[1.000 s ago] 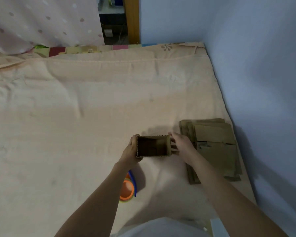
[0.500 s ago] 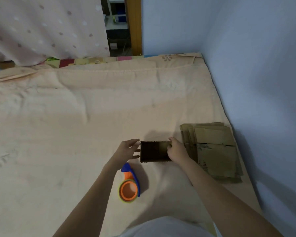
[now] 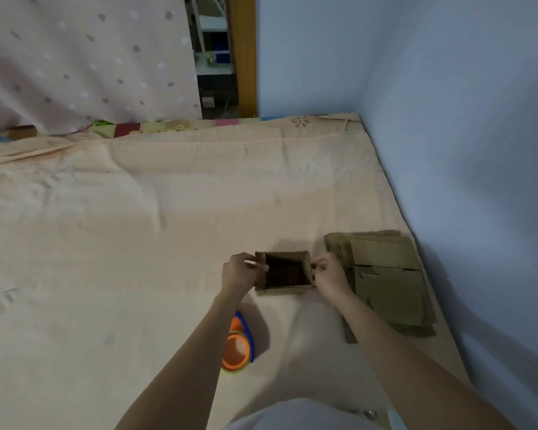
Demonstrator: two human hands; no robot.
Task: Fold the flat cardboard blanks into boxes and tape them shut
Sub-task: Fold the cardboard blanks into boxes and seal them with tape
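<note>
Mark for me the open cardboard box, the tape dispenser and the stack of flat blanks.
open cardboard box (image 3: 278,289): head view, on its near outer wall.
tape dispenser (image 3: 236,349): head view, on the orange roll's centre.
stack of flat blanks (image 3: 385,287): head view, on the top blank's face.

A: What do the hands hold?
B: The left hand (image 3: 238,274) pinches the left flap of the open box (image 3: 284,273); the right hand (image 3: 330,276) pinches the right flap.
A: And around it?
B: Flat blanks (image 3: 385,280) lie just right of it on the bed sheet (image 3: 137,243); the tape dispenser (image 3: 238,346) lies under the left forearm.
</note>
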